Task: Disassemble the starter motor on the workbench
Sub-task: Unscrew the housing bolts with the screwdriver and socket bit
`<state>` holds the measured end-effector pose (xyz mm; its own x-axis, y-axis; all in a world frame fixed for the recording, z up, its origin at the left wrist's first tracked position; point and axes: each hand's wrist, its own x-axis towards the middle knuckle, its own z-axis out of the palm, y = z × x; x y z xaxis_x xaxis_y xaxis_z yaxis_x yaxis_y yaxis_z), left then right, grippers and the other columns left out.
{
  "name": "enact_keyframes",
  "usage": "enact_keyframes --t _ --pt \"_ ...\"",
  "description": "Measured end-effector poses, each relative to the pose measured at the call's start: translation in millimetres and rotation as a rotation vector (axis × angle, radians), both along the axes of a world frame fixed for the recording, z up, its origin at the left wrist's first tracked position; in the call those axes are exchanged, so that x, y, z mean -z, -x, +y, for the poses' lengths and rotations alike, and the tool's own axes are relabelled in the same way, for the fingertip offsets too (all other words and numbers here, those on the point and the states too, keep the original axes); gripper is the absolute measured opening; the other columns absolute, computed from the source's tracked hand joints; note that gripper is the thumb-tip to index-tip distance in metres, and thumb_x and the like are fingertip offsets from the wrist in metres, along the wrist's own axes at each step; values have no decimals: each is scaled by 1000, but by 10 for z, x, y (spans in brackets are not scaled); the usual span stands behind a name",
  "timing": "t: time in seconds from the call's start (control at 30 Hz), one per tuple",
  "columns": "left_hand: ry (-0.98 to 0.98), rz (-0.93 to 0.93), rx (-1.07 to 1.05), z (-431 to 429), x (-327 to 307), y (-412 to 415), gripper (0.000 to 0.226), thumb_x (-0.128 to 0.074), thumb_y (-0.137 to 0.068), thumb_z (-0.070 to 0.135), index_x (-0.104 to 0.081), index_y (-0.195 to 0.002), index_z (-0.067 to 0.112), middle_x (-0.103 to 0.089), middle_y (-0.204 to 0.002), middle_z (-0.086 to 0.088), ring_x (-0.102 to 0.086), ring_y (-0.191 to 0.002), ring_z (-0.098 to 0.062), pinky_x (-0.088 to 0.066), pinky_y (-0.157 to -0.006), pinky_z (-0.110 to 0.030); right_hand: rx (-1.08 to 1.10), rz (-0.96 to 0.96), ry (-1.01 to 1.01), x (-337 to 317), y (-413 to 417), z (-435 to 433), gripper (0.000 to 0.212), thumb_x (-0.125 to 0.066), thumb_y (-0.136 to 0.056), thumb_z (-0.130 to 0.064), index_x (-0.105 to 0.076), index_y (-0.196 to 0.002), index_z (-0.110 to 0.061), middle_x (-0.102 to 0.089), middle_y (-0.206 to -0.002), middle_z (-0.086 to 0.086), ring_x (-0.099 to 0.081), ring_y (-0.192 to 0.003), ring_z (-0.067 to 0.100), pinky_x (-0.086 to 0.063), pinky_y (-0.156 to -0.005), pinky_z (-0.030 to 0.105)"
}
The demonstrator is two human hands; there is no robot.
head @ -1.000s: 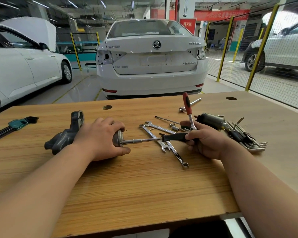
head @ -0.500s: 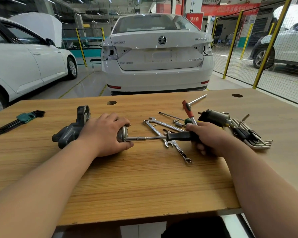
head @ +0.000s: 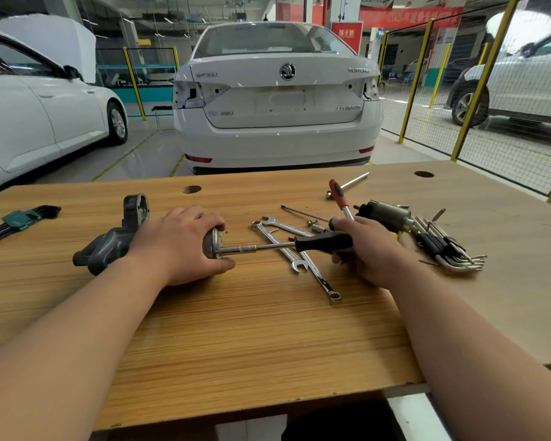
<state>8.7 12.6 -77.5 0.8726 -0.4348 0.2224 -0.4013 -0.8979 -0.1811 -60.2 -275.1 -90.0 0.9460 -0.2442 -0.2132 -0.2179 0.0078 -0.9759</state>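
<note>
Dial: 12 o'clock = away from the person; centre = mid wooden workbench (head: 236, 345).
Workpiece: dark-grey cast-metal starter motor (head: 109, 246), lying on its side at approx. 10 o'clock. Its round silver end cap (head: 211, 245) faces 3 o'clock.
L hand (head: 178, 246): fingers curled over the motor body, pinning it to the bench.
R hand (head: 369, 249): wrapped round the black-handled, steel-shaft driver (head: 322, 242) at 1 o'clock; tip meets the cap.
Step (judged): loosening an end-cap fastener.
Technique: hold shaft in line w/ fastener and push toward 9 o'clock while turning; L hand resists roll.
Risk: tip cam-out. Loose chrome combination spanners (head: 318, 278) under the shaft may snag.
</note>
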Motion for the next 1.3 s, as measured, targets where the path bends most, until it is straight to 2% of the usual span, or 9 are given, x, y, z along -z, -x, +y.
enact_keyframes --t 0.1,0.23,0.57,0.7,0.87,0.97,1.07,1.2,1.3 --pt "-2 -10 -2 -7 8 4 77 -31 -59 93 -33 -124 53 -44 -128 16 -43 -118 -12 -42 -83 -37 4 -14 315 -12 4 -20 37 -43 -99 -52 -59 -102 -20 -63 -65 3 -50 -41 12 -41 -41 25" --pt "2 0 0 -5 -1 3 75 -33 -59 92 -33 -123 53 -44 -129 16 -43 -119 -12 -41 -83 -37 -22 -31 375 12 -6 -76 38 -44 -99 -48 -60 -99 -14 -48 -45 -3 -36 -30 10 -31 -33 20" --pt "-2 9 -14 -16 -12 -17 78 -31 -59 93 -33 -125 52 -45 -129 15 -44 -118 -13 -43 -83 -37 -27 -124 205 74 -4 -118 28 -62 -92 -43 -62 -103 -18 -58 -70 6 -50 -49 12 -41 -44 25" --pt "1 11 -22 -25 -13 -20 79 -31 -58 94 -34 -124 52 -45 -127 15 -44 -118 -13 -43 -83 -38 -87 -85 -34 70 10 -140 16 -63 -94 -19 -61 -109 -13 -59 -90 9 -52 -53 9 -42 -45 22" --pt "-2 0 -16 -27 -30 -2 79 -29 -58 95 -33 -124 51 -45 -128 15 -44 -117 -13 -42 -80 -37 -132 -107 -209 45 37 -142 30 -58 -90 2 -54 -112 -19 -57 -103 17 -56 -57 13 -49 -53 25" --pt "-11 2 -9 -19 -23 5 77 -32 -62 91 -32 -126 50 -44 -128 14 -43 -117 -12 -42 -80 -36 -125 -130 73 44 52 -121 20 -60 -92 -9 -53 -107 -21 -60 -93 13 -56 -55 12 -47 -51 24" --pt "2 16 12 -7 -36 -7 74 -40 -64 85 -32 -129 49 -44 -125 14 -43 -114 -11 -42 -78 -34 -76 -124 401 36 65 -97 12 -56 -96 -34 -53 -105 -26 -66 -79 5 -54 -46 6 -44 -46 22" --pt "30 26 24 6 -34 3 73 -45 -62 81 -36 -128 50 -45 -125 16 -44 -114 -10 -43 -80 -33 -34 -118 517 13 80 -64 35 -39 -101 -50 -58 -97 -22 -63 -65 2 -49 -39 4 -40 -47 25" --pt "36 25 21 0 -34 16 74 -46 -63 80 -36 -129 49 -45 -127 16 -43 -116 -11 -43 -82 -34 -1 -109 548 2 78 -65 34 -41 -100 -50 -60 -92 -23 -58 -62 -1 -49 -40 3 -39 -44 21"
